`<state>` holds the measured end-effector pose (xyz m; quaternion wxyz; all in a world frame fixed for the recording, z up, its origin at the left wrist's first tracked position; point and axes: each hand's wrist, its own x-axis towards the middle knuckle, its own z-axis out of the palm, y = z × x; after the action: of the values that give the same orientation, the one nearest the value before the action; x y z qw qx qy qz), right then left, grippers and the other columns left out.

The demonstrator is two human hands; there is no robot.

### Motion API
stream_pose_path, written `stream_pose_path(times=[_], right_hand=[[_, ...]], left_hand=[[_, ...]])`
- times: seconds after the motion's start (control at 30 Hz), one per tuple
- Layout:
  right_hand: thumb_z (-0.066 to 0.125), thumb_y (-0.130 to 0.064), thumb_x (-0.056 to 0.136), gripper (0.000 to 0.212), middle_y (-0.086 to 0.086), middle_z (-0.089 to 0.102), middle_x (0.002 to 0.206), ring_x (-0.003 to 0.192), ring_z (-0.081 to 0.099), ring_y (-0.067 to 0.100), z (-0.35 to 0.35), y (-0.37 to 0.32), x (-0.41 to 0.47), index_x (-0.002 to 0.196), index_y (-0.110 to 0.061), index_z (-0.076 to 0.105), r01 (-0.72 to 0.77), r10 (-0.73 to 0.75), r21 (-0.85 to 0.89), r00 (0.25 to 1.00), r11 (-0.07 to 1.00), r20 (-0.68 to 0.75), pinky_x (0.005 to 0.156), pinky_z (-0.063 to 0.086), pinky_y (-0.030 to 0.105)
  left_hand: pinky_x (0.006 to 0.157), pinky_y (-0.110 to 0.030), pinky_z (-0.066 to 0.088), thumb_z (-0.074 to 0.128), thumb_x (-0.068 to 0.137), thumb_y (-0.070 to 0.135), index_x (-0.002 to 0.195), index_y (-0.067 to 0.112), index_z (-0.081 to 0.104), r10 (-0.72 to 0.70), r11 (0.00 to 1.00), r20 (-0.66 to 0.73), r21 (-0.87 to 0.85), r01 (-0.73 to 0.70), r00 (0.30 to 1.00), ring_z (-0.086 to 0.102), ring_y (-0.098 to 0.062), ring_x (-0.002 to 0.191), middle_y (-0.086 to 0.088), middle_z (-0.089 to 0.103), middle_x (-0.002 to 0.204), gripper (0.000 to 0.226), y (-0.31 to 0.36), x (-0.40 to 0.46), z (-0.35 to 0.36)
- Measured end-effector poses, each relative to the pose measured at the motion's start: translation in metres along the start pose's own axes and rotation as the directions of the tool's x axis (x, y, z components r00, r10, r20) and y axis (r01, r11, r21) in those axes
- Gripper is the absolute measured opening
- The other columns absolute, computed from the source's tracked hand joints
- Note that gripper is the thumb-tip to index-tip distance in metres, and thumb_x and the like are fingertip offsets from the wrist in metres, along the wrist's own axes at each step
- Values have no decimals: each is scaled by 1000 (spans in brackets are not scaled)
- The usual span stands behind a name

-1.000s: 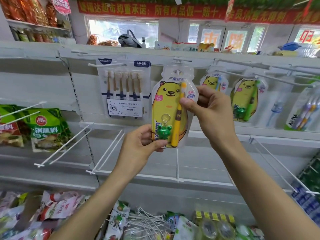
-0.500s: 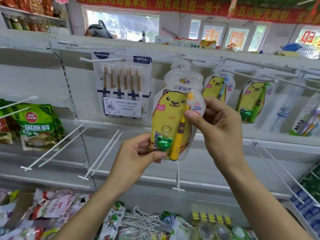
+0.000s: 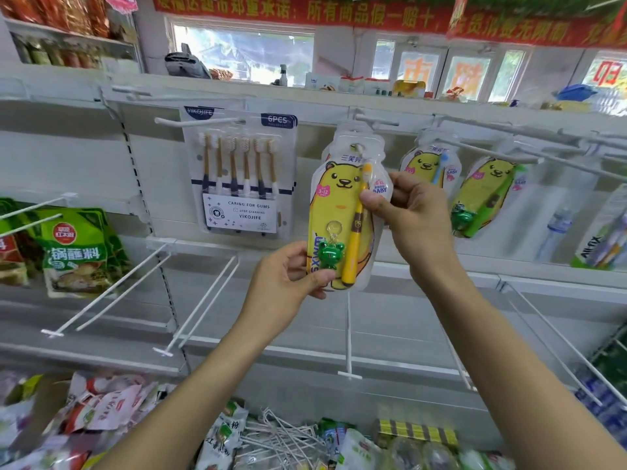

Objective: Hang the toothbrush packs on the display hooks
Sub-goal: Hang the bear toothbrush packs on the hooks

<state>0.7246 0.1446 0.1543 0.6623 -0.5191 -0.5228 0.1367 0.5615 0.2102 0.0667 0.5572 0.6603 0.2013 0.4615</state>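
A yellow bear toothbrush pack (image 3: 339, 212) with a yellow brush and a green frog keyring hangs in front of me, its top hole at the white display hook (image 3: 376, 119). My left hand (image 3: 288, 279) pinches the pack's lower left corner. My right hand (image 3: 412, 212) grips its right edge near the brush head. Another similar pack sits just behind it on the same hook. Two more bear packs (image 3: 429, 167) (image 3: 485, 195) hang to the right. A six-piece toothbrush pack (image 3: 242, 174) hangs to the left.
Bare white hooks (image 3: 112, 290) (image 3: 203, 307) (image 3: 348, 334) jut out from the lower rail. Green food pouches (image 3: 76, 249) hang at the left. Loose hooks (image 3: 281, 439) and snack bags (image 3: 101, 408) fill the bin below. More toothbrush packs (image 3: 604, 239) hang at far right.
The pack and both hands have dropped a little lower in view as my head tilted up. The grip of both hands is unchanged.
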Motion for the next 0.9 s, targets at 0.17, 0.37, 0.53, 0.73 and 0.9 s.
stream_pose_path(times=[0.17,0.37,0.53,0.73,0.9], right_hand=[[73,-12,88,13,1,78,92,86,75,15,-2,27,40,99,-19,70,-1,-1,-154,1000,988,-13,82,61,40],[74,-23,86,7,1,78,91,85,75,19,-4,52,82,88,-27,68,-22,19,-264,1000,964,-12,82,59,52],[73,-41,79,21,3,78,86,82,75,23,-4,72,106,85,-21,71,-70,68,-289,998,955,-19,76,59,55],[73,-34,86,22,8,77,87,84,74,28,-2,81,114,90,-12,73,-84,81,-336,996,938,-24,78,58,55],[74,-30,89,20,11,74,92,86,72,28,-2,72,104,96,-12,67,-132,140,-442,990,887,-13,78,60,49]], left_hand=[[58,-29,59,71,84,-6,109,9,66,-20,999,9,34,20,1000,72,-16,71,-9,76,93,30,-18,46,7],[64,-32,61,70,86,-3,106,18,65,-38,996,6,78,37,999,72,-18,73,-3,75,92,29,-36,90,11],[67,-34,61,69,89,0,106,18,64,-60,990,-24,129,62,998,72,-20,71,-2,74,90,25,-47,118,9],[65,-28,61,64,92,1,113,4,62,-98,983,-37,153,102,995,68,-23,69,-17,69,98,21,-53,130,7],[71,-31,61,60,98,14,118,6,57,-249,954,-83,149,259,965,67,-23,72,-22,65,108,22,-60,116,9]])
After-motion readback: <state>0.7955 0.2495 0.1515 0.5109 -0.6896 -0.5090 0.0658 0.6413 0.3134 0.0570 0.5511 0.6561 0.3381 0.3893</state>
